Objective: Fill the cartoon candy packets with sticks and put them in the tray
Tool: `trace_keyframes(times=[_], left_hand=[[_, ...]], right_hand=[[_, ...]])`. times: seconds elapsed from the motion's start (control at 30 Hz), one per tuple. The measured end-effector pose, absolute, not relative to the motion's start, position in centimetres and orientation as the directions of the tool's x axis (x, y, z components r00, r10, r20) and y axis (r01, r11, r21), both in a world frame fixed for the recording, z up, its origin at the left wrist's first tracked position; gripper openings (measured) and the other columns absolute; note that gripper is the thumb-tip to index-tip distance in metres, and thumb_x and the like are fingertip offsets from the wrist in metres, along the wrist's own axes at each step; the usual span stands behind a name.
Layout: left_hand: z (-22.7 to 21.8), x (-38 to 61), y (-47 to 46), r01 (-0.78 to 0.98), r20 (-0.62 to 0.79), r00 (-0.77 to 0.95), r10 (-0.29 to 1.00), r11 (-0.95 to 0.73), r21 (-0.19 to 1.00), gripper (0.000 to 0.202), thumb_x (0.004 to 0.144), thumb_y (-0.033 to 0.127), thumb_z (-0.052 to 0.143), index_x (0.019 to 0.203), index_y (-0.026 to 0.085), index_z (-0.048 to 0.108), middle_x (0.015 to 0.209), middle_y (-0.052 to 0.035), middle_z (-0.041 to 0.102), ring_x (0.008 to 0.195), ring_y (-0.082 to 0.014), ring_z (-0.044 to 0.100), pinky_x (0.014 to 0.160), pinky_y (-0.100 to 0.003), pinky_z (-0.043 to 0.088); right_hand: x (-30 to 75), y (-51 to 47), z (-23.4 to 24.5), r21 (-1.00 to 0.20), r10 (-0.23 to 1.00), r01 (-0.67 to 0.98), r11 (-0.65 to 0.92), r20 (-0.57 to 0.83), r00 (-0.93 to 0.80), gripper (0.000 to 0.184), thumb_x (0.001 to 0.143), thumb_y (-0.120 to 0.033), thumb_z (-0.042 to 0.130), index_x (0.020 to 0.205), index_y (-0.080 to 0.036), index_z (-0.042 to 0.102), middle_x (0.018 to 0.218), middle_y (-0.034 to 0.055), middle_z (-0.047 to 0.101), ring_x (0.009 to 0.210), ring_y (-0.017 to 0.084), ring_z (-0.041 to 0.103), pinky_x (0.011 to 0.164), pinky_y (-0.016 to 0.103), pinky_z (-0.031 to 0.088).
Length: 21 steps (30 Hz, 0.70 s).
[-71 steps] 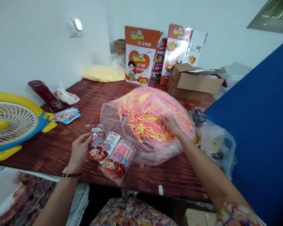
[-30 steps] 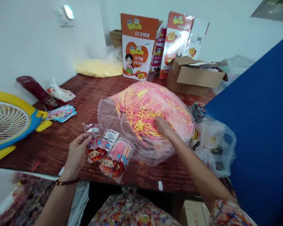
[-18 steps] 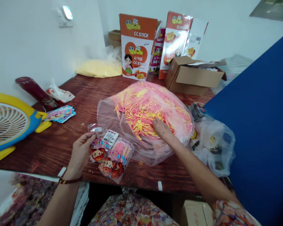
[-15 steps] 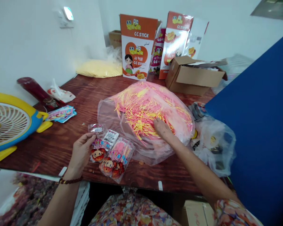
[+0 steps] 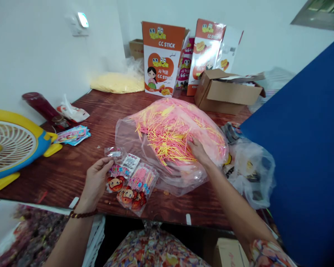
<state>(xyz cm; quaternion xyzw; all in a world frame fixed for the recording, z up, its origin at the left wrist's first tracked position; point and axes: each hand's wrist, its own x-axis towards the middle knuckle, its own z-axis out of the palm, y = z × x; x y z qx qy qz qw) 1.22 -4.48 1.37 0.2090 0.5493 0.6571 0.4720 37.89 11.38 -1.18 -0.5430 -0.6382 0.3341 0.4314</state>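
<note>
My left hand (image 5: 96, 180) holds a small clear packet (image 5: 114, 175) with a cartoon face printed on it, thumb and fingers pinched on its left edge. A filled packet of pink sticks (image 5: 137, 187) lies beside it on the wooden table (image 5: 105, 111). My right hand (image 5: 198, 150) reaches into a big clear plastic bag (image 5: 133, 141) heaped with pink and yellow sticks (image 5: 169, 126). Its fingers are curled in the sticks, and whether they grip any is hidden.
A yellow and blue fan (image 5: 13, 146) stands at the left. Printed packets (image 5: 72, 134), a dark red bottle (image 5: 41, 105), orange CC Stick cartons (image 5: 163, 57), an open cardboard box (image 5: 228, 92) and a blue board (image 5: 306, 148) surround the bag.
My right hand shifted a little among the sticks, first left, then back to the right. My left hand stayed on the packet.
</note>
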Motion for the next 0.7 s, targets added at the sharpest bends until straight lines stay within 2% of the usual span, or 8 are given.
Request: trace_keyframes(times=[0.17, 0.3, 0.4, 0.47, 0.57, 0.7], left_hand=[[1.4, 1.2, -4.6, -0.384, -0.249, -0.465, 0.849, 0.06, 0.921, 0.037, 0.053, 0.03, 0.09, 0.082, 0.017, 0.073, 0.077, 0.0004, 0.074, 0.066, -0.0127, 0.065, 0.061, -0.022, 0.053], [1.3, 1.2, -4.6, -0.37, -0.235, -0.462, 0.855, 0.056, 0.927, 0.034, 0.055, 0.03, 0.089, 0.082, 0.017, 0.072, 0.077, 0.0009, 0.074, 0.067, -0.0123, 0.065, 0.062, -0.021, 0.053], [1.4, 1.2, -4.6, -0.36, -0.231, -0.462, 0.856, 0.057, 0.931, 0.032, 0.056, 0.029, 0.088, 0.081, 0.017, 0.072, 0.077, 0.0004, 0.074, 0.067, -0.013, 0.065, 0.063, -0.022, 0.053], [1.4, 1.2, -4.6, -0.364, -0.234, -0.457, 0.858, 0.06, 0.93, 0.032, 0.056, 0.029, 0.087, 0.082, 0.017, 0.072, 0.078, -0.0001, 0.074, 0.067, -0.0137, 0.066, 0.063, -0.023, 0.053], [1.3, 1.1, -4.6, -0.368, -0.238, -0.446, 0.863, 0.066, 0.928, 0.033, 0.058, 0.03, 0.087, 0.084, 0.018, 0.072, 0.078, -0.0003, 0.074, 0.066, -0.0141, 0.066, 0.063, -0.024, 0.053], [1.0, 1.3, -4.5, -0.344, -0.224, -0.447, 0.866, 0.065, 0.937, 0.032, 0.059, 0.031, 0.087, 0.084, 0.018, 0.072, 0.082, -0.0012, 0.075, 0.068, -0.0143, 0.066, 0.064, -0.024, 0.052]], right_hand=[[37.3, 11.5, -1.0, -0.963, 0.99, 0.234, 0.133, 0.141, 0.021, 0.024, 0.082, -0.046, 0.052, 0.078, -0.022, 0.05, 0.068, -0.0013, 0.057, 0.065, 0.016, 0.054, 0.068, 0.031, 0.048], [36.7, 11.3, -1.3, -0.966, 0.993, 0.235, 0.104, 0.115, 0.033, 0.025, 0.086, -0.048, 0.047, 0.08, -0.024, 0.044, 0.065, -0.0019, 0.057, 0.056, 0.014, 0.053, 0.058, 0.029, 0.048], [36.7, 11.0, -1.5, -0.932, 0.993, 0.351, 0.093, 0.115, 0.041, 0.026, 0.088, -0.047, 0.045, 0.075, -0.025, 0.04, 0.06, -0.0035, 0.051, 0.053, 0.014, 0.049, 0.054, 0.027, 0.044], [36.7, 10.7, -1.3, -0.878, 0.992, 0.467, 0.102, 0.122, 0.012, 0.025, 0.087, -0.043, 0.049, 0.072, -0.024, 0.04, 0.06, -0.0034, 0.05, 0.057, 0.014, 0.048, 0.056, 0.028, 0.042], [36.5, 10.4, -0.6, -0.757, 0.988, 0.635, 0.155, 0.118, -0.101, 0.019, 0.084, -0.034, 0.053, 0.071, -0.023, 0.044, 0.067, -0.0008, 0.056, 0.067, 0.017, 0.051, 0.065, 0.029, 0.043], [35.1, 11.1, 0.9, -0.563, 0.967, 0.791, 0.24, 0.064, -0.248, 0.015, 0.089, -0.024, 0.046, 0.076, -0.02, 0.054, 0.084, 0.0064, 0.066, 0.081, 0.02, 0.058, 0.076, 0.03, 0.045]])
